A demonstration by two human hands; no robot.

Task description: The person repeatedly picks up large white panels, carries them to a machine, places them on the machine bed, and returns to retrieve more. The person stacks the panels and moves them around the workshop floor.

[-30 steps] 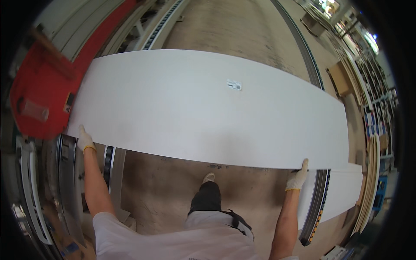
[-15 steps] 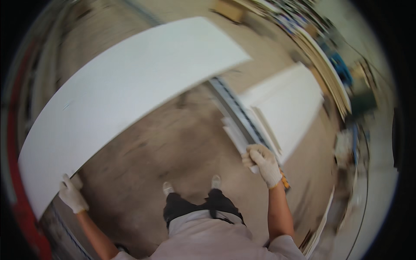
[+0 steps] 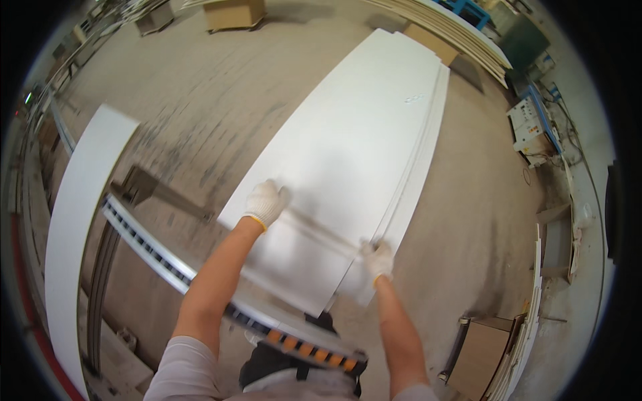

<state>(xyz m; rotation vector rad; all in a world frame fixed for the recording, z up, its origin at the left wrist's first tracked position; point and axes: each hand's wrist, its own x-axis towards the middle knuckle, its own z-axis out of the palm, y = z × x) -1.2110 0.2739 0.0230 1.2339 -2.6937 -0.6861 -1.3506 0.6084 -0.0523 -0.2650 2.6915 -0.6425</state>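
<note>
A stack of long white panels (image 3: 354,127) lies ahead of me, its near end under my hands. A thin, motion-blurred white strip (image 3: 321,229) spans crosswise above it. My left hand (image 3: 266,202), in a white knitted glove, closes on the strip's left end. At its other end my right hand (image 3: 378,259), gloved alike, has its fingers bent round it; blur hides the fingertips. Another long white panel (image 3: 83,200) rests at the left on a metal frame. In front of my body runs a roller rail (image 3: 154,254) with black and orange rollers.
A cardboard-coloured box (image 3: 234,13) stands at the far side. Stacked boards (image 3: 461,33) lie at the far right, with a control box (image 3: 531,127) by the wall. A brown panelled cart (image 3: 478,354) stands near right, beside leaning boards. Metal supports (image 3: 137,184) hold the rail.
My view has turned right. My left hand has let go of the large panel and come over the stack. My right hand has brought the strip over the stack, where both hands now hold it.
</note>
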